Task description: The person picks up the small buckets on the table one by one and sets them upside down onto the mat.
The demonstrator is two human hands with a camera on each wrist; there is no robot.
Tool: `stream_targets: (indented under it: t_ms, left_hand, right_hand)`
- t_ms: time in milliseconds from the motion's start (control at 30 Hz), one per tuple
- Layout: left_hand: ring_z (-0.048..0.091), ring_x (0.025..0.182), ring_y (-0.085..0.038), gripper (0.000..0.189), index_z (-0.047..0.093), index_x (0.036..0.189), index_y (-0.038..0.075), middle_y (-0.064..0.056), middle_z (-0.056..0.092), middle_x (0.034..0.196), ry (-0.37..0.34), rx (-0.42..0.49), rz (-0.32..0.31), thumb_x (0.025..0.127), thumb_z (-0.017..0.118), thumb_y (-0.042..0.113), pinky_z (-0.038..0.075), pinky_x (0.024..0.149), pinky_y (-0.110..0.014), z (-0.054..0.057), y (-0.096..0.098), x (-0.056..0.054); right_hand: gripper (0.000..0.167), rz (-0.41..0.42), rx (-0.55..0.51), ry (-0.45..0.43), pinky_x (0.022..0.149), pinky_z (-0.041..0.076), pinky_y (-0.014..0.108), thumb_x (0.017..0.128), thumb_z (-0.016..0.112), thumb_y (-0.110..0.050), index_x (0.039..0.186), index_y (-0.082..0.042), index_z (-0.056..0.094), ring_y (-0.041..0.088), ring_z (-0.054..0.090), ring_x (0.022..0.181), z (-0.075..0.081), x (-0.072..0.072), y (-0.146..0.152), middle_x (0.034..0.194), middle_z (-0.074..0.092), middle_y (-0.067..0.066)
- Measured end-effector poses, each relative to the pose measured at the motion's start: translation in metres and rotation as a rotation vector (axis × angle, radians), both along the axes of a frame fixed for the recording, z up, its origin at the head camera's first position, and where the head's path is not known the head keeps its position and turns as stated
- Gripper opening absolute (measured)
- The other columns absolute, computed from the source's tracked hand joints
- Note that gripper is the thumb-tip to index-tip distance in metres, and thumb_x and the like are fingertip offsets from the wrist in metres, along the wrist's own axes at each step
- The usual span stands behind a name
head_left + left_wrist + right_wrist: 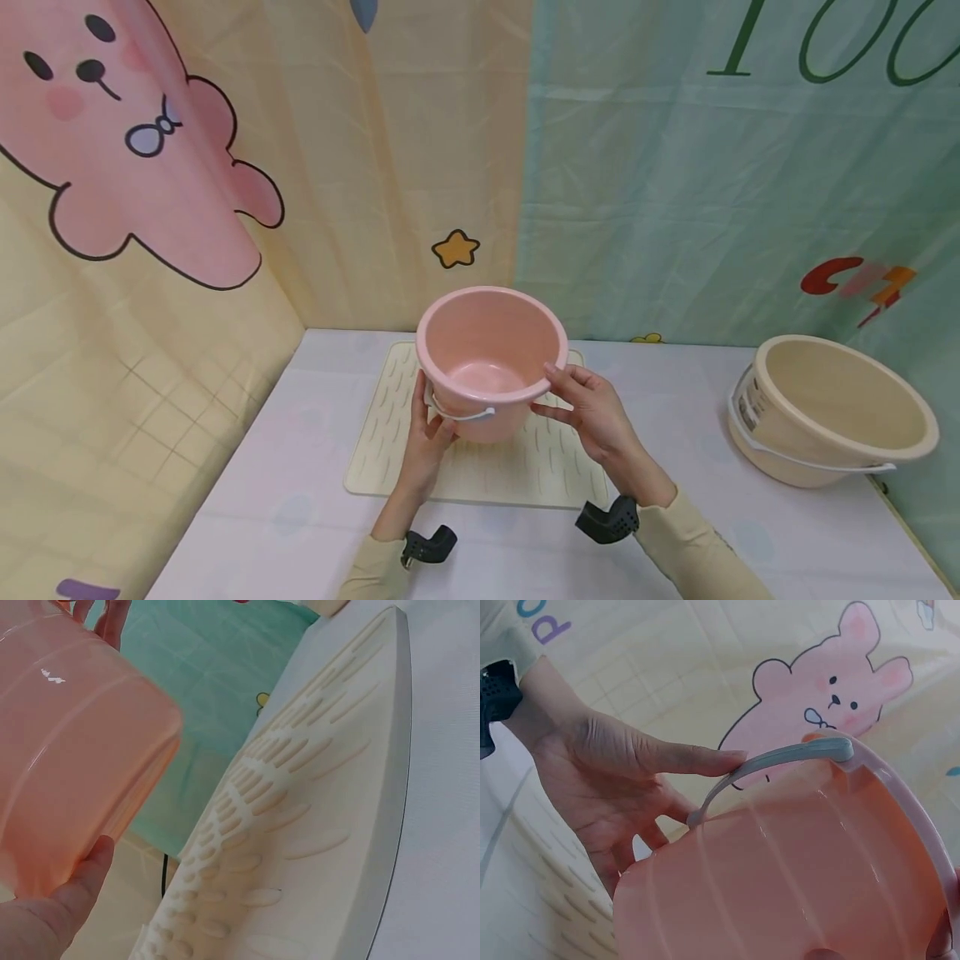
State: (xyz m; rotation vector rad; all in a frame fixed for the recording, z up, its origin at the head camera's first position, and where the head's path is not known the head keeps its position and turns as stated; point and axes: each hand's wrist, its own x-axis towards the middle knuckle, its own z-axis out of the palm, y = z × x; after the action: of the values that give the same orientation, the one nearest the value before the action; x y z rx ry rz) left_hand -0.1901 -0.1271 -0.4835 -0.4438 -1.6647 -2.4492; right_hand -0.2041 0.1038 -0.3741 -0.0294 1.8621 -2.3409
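The left sleeve [375,571] and right sleeve [697,550] are pale beige fabric. A chunky, angular black left wrist unit [431,546] matches the black right wrist unit [609,520].

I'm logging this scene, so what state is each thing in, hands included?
Pink bucket: raised above the mat, empty.
Pink bucket's handle: lowered.
Beige bucket: upright on the table.
Beige bucket's handle: lowered.
Mat: lying flat on the table.
Left hand: gripping the pink bucket.
Right hand: pinching the pink bucket's rim.

Spread left fingers [418,406], parted right fingers [567,386]
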Motion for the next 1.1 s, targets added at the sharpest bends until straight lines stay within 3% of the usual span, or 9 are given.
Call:
stream_targets:
  t_ms: [267, 433, 567, 633, 800, 967, 1100]
  left_hand:
    - [0.036, 0.127, -0.036, 0.092, 0.006, 0.152, 0.029, -0.002, 0.003, 0.155, 0.014, 0.018, -0.01, 0.086, 0.069, 0.04, 0.046, 0.092, -0.032, -0.003, -0.002, 0.001]
    - [0.037, 0.126, -0.036, 0.091, 0.007, 0.152, 0.028, -0.002, 0.005, 0.154, 0.019, 0.018, -0.007, 0.086, 0.069, 0.04, 0.046, 0.092, -0.032, -0.004, -0.003, 0.002]
    - [0.039, 0.125, -0.035, 0.09, 0.008, 0.151, 0.027, -0.003, 0.005, 0.154, 0.022, 0.018, -0.004, 0.086, 0.069, 0.04, 0.046, 0.093, -0.033, -0.003, -0.004, 0.002]
    - [0.039, 0.125, -0.035, 0.09, 0.008, 0.151, 0.027, -0.006, 0.004, 0.155, 0.026, 0.021, -0.007, 0.087, 0.069, 0.04, 0.046, 0.093, -0.032, -0.003, -0.004, 0.002]
    - [0.038, 0.125, -0.034, 0.089, 0.007, 0.151, 0.026, -0.007, 0.002, 0.155, 0.021, 0.02, -0.007, 0.087, 0.068, 0.04, 0.046, 0.093, -0.033, -0.003, -0.004, 0.002]
    - [0.039, 0.125, -0.03, 0.092, 0.004, 0.151, 0.025, -0.003, -0.002, 0.155, 0.004, 0.027, 0.006, 0.087, 0.067, 0.042, 0.046, 0.094, -0.033, -0.003, -0.007, 0.003]
    - [0.039, 0.126, -0.028, 0.09, 0.004, 0.152, 0.024, -0.004, -0.003, 0.154, 0.006, 0.034, 0.003, 0.088, 0.066, 0.041, 0.046, 0.094, -0.034, -0.004, -0.009, 0.004]
  right_hand:
    - [0.04, 0.004, 0.103, 0.076, 0.079, 0.053, 0.047, 0.089, 0.068, -0.03, 0.104, 0.005, 0.057, 0.026, 0.06, 0.099, -0.004, -0.002, -0.002, 0.107, 0.057, 0.019]
    - [0.053, -0.005, 0.113, 0.089, 0.08, 0.053, 0.046, 0.089, 0.068, -0.026, 0.128, -0.003, 0.04, 0.026, 0.062, 0.101, -0.004, -0.002, -0.002, 0.124, 0.051, 0.018]
    - [0.074, 0.004, 0.118, 0.183, 0.078, 0.054, 0.046, 0.091, 0.067, -0.02, 0.145, -0.014, 0.018, 0.029, 0.063, 0.102, -0.006, -0.002, 0.0, 0.134, 0.045, 0.019]
    - [0.071, 0.024, 0.149, 0.261, 0.076, 0.054, 0.045, 0.092, 0.065, -0.018, 0.148, -0.016, 0.02, 0.031, 0.062, 0.102, -0.007, -0.002, 0.001, 0.137, 0.041, 0.019]
    - [0.052, 0.088, 0.301, 0.413, 0.077, 0.055, 0.038, 0.093, 0.063, -0.02, 0.14, -0.013, 0.042, 0.036, 0.056, 0.112, -0.01, -0.001, 0.002, 0.145, 0.035, 0.009]
    - [0.06, 0.155, 0.395, 0.519, 0.076, 0.055, 0.033, 0.086, 0.071, -0.011, 0.139, -0.017, 0.044, 0.039, 0.048, 0.121, -0.009, 0.001, 0.003, 0.148, 0.032, 0.008]
    - [0.059, 0.153, 0.418, 0.577, 0.075, 0.055, 0.033, 0.083, 0.073, -0.004, 0.136, -0.009, 0.048, 0.041, 0.052, 0.116, 0.006, 0.01, 0.001, 0.142, 0.039, 0.014]
